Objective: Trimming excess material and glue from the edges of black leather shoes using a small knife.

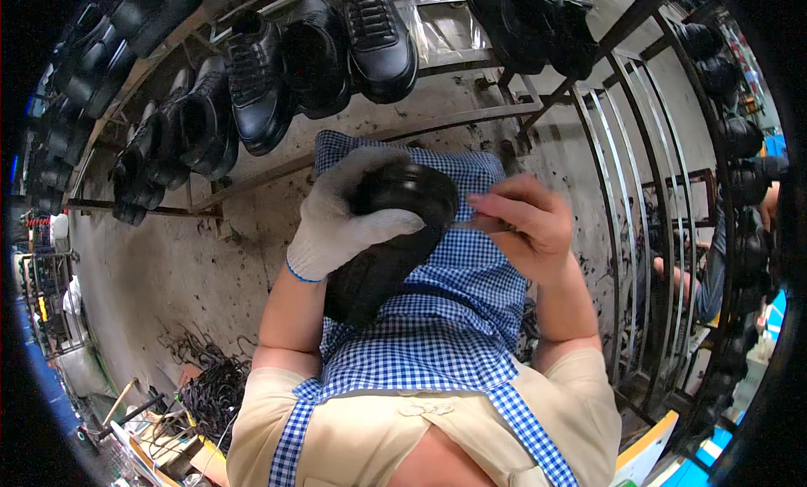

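My left hand (pixel 328 222), in a white knit glove with a blue cuff edge, is wrapped round a black shoe (pixel 427 193) above my lap. Its rounded, glossy end points up and away from me, and the rest slants down toward my left thigh. My right hand (pixel 534 235) is bare and pinched at the shoe's right edge. Something thin and narrow seems to run between its fingertips and the shoe, but blur hides what it is. Beneath the shoe lies my blue-and-white checked apron (pixel 420 336).
Racks of black shoes (pixel 374 45) stand ahead and to the left. On the right is a metal rack frame (pixel 618 184), with another person's arm (pixel 677 277) beyond it. Dark scraps litter the concrete floor (pixel 202 277). A heap of black strips (pixel 214 394) lies at lower left.
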Demonstrator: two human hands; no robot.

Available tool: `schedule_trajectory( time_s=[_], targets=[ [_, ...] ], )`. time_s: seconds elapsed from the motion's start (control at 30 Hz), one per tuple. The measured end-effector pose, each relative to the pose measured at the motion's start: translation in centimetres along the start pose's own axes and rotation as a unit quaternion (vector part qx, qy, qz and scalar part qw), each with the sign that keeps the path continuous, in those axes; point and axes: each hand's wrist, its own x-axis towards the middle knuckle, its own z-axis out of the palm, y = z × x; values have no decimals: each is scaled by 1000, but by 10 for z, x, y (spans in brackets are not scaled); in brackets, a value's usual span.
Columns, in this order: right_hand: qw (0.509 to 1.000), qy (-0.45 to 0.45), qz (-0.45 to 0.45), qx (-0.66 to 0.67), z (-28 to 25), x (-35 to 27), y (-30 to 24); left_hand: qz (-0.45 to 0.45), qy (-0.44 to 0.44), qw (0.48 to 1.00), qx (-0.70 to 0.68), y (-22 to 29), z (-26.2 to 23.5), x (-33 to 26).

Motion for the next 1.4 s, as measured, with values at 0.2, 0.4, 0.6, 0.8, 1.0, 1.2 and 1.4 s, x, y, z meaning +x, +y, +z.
schedule_trajectory(
  time_s=[0.2, 0.4, 0.6, 0.8, 1.0, 1.2, 1.4],
  targets=[
    [942, -202, -152, -221, -9, 21, -13, -35, -33, 997, 53, -1, 7, -7],
    [905, -314, -142, -248, -13, 25, -21, -53, -131, 980, 141, 5, 8, -2],
    [850, -428, -94, -293, -4, 29, -27, -89, -192, 959, 191, 6, 16, -1],
    [895, -391, -35, -210, 3, 14, -7, -92, -223, 954, 181, -9, 14, -1],
    [959, -280, 37, -33, 5, -2, 18, -47, -205, 971, 110, -27, 14, -2],
    [963, -222, 93, 121, 11, -20, 38, -86, -224, 967, 87, -23, 19, -2],
    [959, -202, 140, 144, 11, -30, 36, -114, -241, 959, 94, -19, 17, 3]
  ],
)
